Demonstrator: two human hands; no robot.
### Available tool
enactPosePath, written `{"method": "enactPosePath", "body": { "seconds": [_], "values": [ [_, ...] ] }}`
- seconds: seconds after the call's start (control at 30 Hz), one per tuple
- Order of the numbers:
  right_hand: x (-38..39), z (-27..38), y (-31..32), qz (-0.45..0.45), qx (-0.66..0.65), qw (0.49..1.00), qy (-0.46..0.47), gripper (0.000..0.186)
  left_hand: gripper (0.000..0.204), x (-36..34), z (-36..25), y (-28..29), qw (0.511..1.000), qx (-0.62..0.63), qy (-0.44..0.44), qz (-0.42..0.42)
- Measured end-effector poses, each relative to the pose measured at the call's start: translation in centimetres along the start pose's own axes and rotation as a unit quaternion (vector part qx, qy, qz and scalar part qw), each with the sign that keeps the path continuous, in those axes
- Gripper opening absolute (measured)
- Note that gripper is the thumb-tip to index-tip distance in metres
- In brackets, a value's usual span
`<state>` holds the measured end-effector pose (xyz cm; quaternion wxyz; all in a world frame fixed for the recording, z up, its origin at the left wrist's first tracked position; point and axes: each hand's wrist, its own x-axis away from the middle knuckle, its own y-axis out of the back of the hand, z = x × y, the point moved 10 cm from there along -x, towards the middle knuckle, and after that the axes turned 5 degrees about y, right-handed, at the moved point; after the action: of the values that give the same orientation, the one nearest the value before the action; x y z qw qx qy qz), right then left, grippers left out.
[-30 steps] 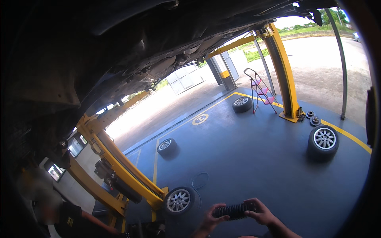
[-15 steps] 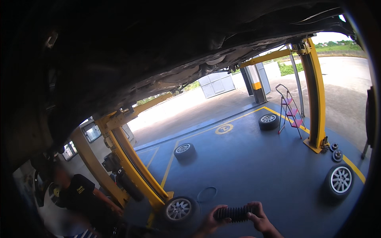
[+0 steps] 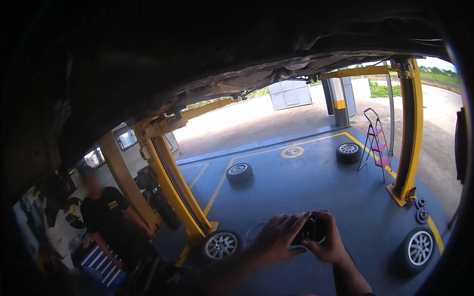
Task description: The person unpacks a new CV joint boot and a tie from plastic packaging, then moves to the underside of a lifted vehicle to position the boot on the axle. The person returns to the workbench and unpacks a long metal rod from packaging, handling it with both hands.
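Observation:
My left hand [image 3: 279, 237] and my right hand [image 3: 328, 244] are raised at the lower middle, both closed around a black ribbed rubber bellows [image 3: 311, 230]. The bellows is now seen nearly end-on, its dark ring showing between my fingers, and much of it is hidden. My right thumb lies across its lower side, while my left fingers reach over its upper side. The dark underside of a raised car [image 3: 266, 79] spans the top of the view.
Yellow lift posts [image 3: 407, 138] stand right and left. Wheels [image 3: 419, 246] lie on the blue floor [image 3: 306, 187], with a folding stepladder [image 3: 380, 148] behind. A person in black [image 3: 103, 217] stands at left near a blue tool chest [image 3: 98, 261].
My hands have risen and turned the bellows from sideways to nearly end-on, with my left hand further over it. The camera view has shifted. The person at left shows more fully.

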<state>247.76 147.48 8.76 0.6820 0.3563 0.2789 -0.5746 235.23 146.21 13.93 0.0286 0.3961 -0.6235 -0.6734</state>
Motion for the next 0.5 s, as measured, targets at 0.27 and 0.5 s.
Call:
{"method": "enactPosePath", "body": {
  "seconds": [0.27, 0.5],
  "values": [
    [-3.7, 9.1, 7.2, -0.240, 0.027, 0.951, 0.191, 0.093, 0.105, -8.1, -7.4, 21.5, 0.942, -0.053, -0.190, -0.270],
    [-1.7, 0.6, 4.3, -0.103, -0.036, 0.992, 0.059, 0.083, 0.066, -13.4, -15.4, 29.3, 0.741, -0.323, -0.367, -0.461]
  ]
}}
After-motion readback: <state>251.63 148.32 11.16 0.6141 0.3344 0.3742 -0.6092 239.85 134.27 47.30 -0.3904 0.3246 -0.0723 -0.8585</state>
